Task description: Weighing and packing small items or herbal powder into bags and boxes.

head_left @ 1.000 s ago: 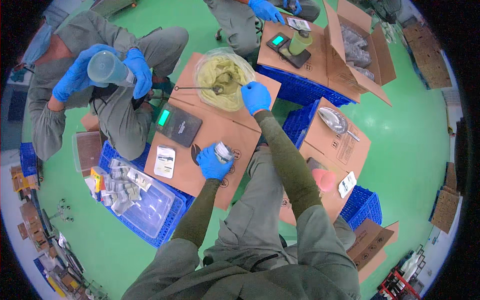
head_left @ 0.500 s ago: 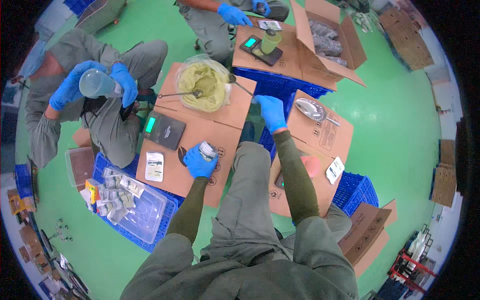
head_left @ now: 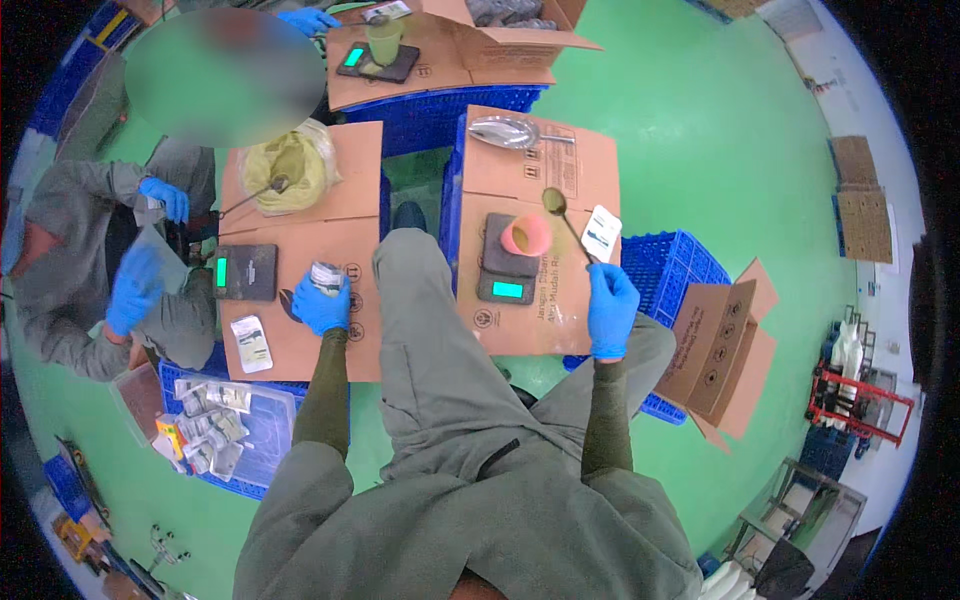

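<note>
My blue-gloved left hand (head_left: 322, 310) is closed around a small white printed pouch (head_left: 327, 277) above the cardboard at left. My gloved right hand (head_left: 613, 310) grips the end of a long-handled measuring spoon (head_left: 555, 203), whose bowl shows greenish contents. The bowl hangs above the right-hand cardboard, just up and right of a pink cup (head_left: 541, 233). That cup stands on a black digital scale (head_left: 497, 262) with a lit display. A flat white pouch (head_left: 601, 232) lies beside the spoon's handle.
An open plastic bag of greenish powder (head_left: 306, 165) holds another spoon. Near it are a second scale (head_left: 262, 272) and a flat pouch (head_left: 251, 343). A metal scoop (head_left: 503, 132) lies at the far right. At left sits a co-worker (head_left: 75, 230); pouches fill a clear tray (head_left: 268, 415).
My right hand has carried the spoon from beside the powder bag over to the right, near the pink cup. My view has swung right. The co-worker at left has lowered the clear cup.
</note>
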A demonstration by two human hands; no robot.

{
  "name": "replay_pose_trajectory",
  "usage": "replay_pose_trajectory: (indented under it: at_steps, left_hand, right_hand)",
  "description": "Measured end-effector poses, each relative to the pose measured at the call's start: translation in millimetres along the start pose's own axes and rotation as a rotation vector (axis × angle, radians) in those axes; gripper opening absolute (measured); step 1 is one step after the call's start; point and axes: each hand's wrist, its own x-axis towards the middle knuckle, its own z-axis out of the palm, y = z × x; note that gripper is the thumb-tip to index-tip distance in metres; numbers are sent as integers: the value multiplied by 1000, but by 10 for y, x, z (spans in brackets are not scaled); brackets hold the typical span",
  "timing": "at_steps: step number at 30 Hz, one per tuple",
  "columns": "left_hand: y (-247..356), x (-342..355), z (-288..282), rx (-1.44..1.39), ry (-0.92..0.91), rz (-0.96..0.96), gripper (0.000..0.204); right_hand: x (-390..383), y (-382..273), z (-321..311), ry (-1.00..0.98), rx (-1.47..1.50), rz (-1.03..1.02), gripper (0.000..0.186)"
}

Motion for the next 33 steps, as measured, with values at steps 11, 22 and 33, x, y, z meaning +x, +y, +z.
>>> replay_pose_trajectory:
  at_steps: [11, 22, 33]
  left_hand:
    - [-16, -9, 22, 17, -187, -104, 71]
    - [-132, 12, 162, 71, -176, -88, 71]
    - [-9, -18, 13, -5, -22, -21, 63]
  right_hand:
    - [-327, 526, 215, 133, -575, -441, 8]
    - [-281, 537, 249, 135, -477, -433, 12]
    - [-319, 642, 205, 151, -505, -420, 9]
